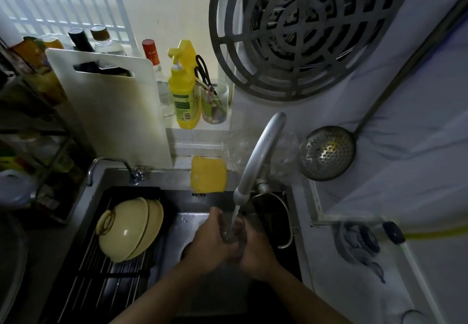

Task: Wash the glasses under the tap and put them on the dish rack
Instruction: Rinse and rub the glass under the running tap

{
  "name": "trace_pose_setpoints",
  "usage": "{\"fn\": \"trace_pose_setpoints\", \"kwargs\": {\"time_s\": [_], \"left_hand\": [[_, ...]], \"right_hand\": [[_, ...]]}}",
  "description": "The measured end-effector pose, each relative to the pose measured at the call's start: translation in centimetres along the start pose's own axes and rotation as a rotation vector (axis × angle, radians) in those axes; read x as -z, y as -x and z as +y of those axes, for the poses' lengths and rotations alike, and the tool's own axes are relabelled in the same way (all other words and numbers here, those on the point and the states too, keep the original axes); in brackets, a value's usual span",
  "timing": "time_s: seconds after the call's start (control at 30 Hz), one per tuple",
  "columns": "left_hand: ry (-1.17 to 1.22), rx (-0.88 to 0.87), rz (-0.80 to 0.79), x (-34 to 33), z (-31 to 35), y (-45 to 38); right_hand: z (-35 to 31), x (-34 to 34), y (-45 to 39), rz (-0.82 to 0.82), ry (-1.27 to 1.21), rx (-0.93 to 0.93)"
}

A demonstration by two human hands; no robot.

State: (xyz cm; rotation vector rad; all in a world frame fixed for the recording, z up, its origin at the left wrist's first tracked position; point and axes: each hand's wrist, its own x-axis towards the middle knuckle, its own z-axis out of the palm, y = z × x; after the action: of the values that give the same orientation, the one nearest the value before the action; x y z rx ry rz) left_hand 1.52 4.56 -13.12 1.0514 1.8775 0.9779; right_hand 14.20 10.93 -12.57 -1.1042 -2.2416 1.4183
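Note:
A clear glass (pixel 231 230) is held upright over the sink (pixel 187 220), directly under the running stream from the grey tap (pixel 258 156). My left hand (pixel 211 240) wraps its left side and my right hand (pixel 255 250) closes on its right side, so most of the glass is hidden. The black dish rack (pixel 101 278) lies over the sink's left half and carries two cream bowls (pixel 129 227) turned upside down. More clear glasses (pixel 287 146) stand blurred on the counter behind the tap.
A yellow sponge (pixel 208 177) hangs on the sink's back edge. A white cutting board (pixel 111 106), a yellow soap bottle (pixel 182 88) and a jar with scissors (pixel 215 101) stand behind. A slotted ladle (pixel 328 152) and a round grate (pixel 298 32) hang at right.

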Motion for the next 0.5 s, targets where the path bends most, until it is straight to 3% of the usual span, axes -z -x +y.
{"fn": "trace_pose_setpoints", "kwargs": {"time_s": [0.07,0.17,0.27,0.33,0.4,0.43,0.5], "left_hand": [[0.033,0.004,-0.018,-0.1,0.0,0.2],[0.061,-0.001,-0.025,0.0,0.0,0.6],[0.063,-0.042,-0.087,0.5,-0.2,0.6],[-0.184,-0.209,0.012,1.1,0.0,1.0],[-0.448,-0.503,0.127,1.7,0.5,1.3],[-0.537,-0.579,0.070,1.8,1.0,1.5],[-0.671,-0.573,-0.097,1.7,1.6,1.6]], "right_hand": [[0.0,-0.6,0.0,0.003,-0.195,-0.040],[-0.3,-0.5,-0.6,-0.056,-0.072,-0.117],[0.3,-0.5,-0.8,0.046,-0.105,-0.088],[1.2,-0.8,-0.8,0.049,-0.141,-0.106],[1.5,-1.0,-1.4,0.081,-0.072,-0.134],[1.7,-1.2,-1.7,0.064,0.030,-0.108],[1.5,-1.1,-1.6,0.021,0.105,-0.080]]}}
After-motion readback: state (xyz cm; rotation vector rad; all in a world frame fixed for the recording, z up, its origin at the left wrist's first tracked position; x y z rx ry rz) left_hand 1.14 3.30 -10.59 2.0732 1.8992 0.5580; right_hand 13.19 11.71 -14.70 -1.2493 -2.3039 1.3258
